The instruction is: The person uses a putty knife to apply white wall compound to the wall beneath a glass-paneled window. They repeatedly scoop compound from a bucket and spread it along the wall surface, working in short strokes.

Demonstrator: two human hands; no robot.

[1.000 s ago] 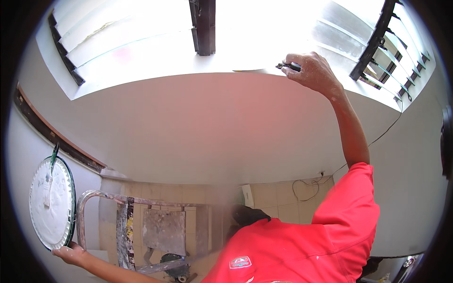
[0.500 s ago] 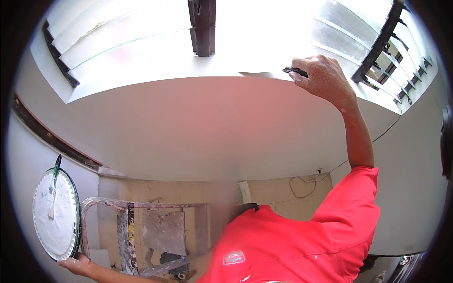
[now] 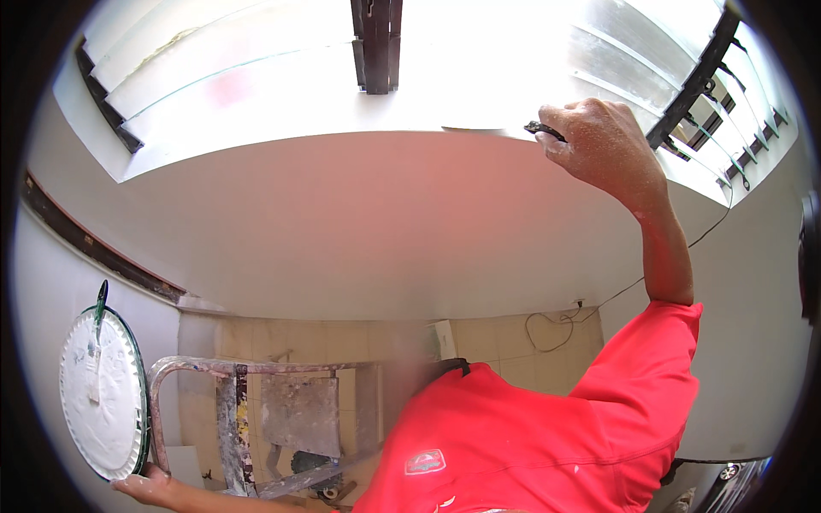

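Observation:
My right hand [image 3: 603, 150], dusted with white, is raised at the window ledge and closed around a dark-handled tool [image 3: 543, 130]. Glare washes out most of the tool's front end; a thin straight edge shows to its left along the ledge. At the lower left, my left hand [image 3: 144, 486] grips the lower edge of a round, green-rimmed lid [image 3: 103, 427] coated with white paste or paint. A paintbrush [image 3: 98, 342] with a dark green handle lies across the lid, its pale bristles in the white coating. The left fingers are partly hidden by the lid.
A paint-spattered metal ladder [image 3: 299, 368] stands below, between my left arm and the wall [image 3: 342, 239]. Louvred glass panes [image 3: 633, 51] and a dark window post [image 3: 376, 51] rise above the ledge. A loose cable [image 3: 552, 333] hangs at the right.
Against the window, my right hand and its tool have shifted slightly right in the picture. The left hand and lid sit marginally lower; both grips are unchanged.

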